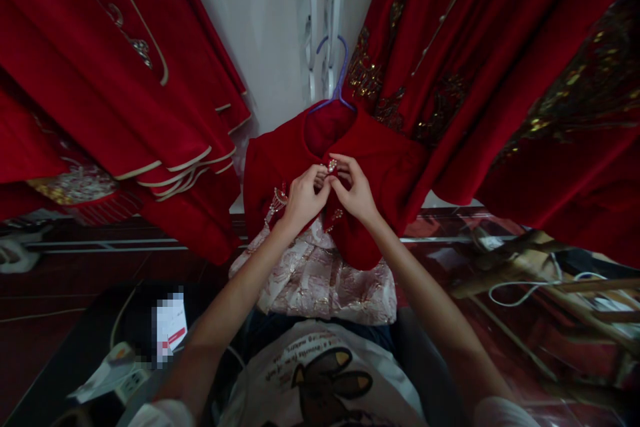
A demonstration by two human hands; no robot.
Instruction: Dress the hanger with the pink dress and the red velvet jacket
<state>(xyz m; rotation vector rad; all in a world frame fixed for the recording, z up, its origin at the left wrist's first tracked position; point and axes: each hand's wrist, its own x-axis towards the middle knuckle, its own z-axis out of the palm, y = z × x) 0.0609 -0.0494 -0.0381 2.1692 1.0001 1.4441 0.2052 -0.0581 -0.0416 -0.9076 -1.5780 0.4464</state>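
A red jacket with jewelled front fastenings hangs before me on a purple hanger. Both my hands meet at its front opening, just below the neckline. My left hand has its fingers curled and pinched at the left front edge. My right hand pinches the other edge, beside a jewelled button that shows between the fingertips. Whether the button is fastened is hidden by my fingers. Lower down, another jewelled fastening sits on the edge. Under the jacket a pale pink brocade skirt spreads over my lap.
Red garments with pale piping hang at left, and red ones with gold sequins at right. A lit phone screen and a power strip lie at lower left. Wooden bars with white cord stand at right.
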